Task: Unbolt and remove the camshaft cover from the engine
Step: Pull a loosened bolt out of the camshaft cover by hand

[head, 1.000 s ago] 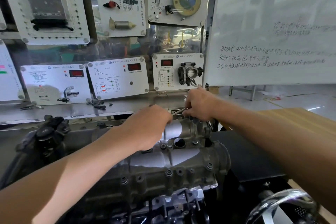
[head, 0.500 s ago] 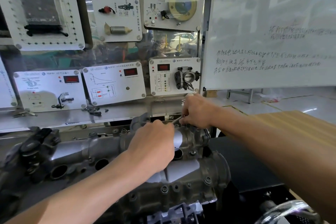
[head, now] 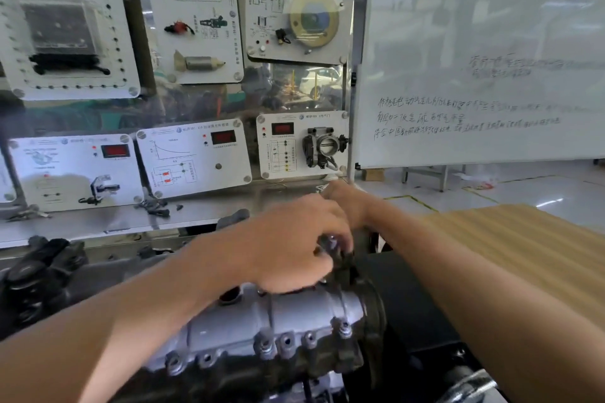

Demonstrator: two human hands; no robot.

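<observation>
The left hand [head: 291, 249] is closed, its fingers [head: 342, 237] curled down and pinching a dark fitting [head: 342, 257] at the far right end of the camshaft cover [head: 278, 321]. A small bright tip shows between the fingertips, so this is probably a loosened bolt being spun out by hand, though blur keeps me from being sure.

At one o'clock from that grip, just behind it, sits the right hand [head: 348, 203]. The left hand hides most of it. A sliver of bright metal [head: 322, 188] pokes out at its far edge, but whether it grips a tool cannot be told. Its place beside the same corner suggests it is steadying or working the neighbouring fastener.

The cover itself lies at six o'clock from the grip. It is a silver-grey casting seated on the dark engine [head: 314, 366], with bolts [head: 342, 330] standing along its near edge, so by my reckoning unbolting is only partly done and lifting must wait.

Further out, a throttle body [head: 325, 145] on a display panel is at twelve o'clock, a whiteboard [head: 474, 42] at two, and a wooden tabletop [head: 523, 239] at three.
</observation>
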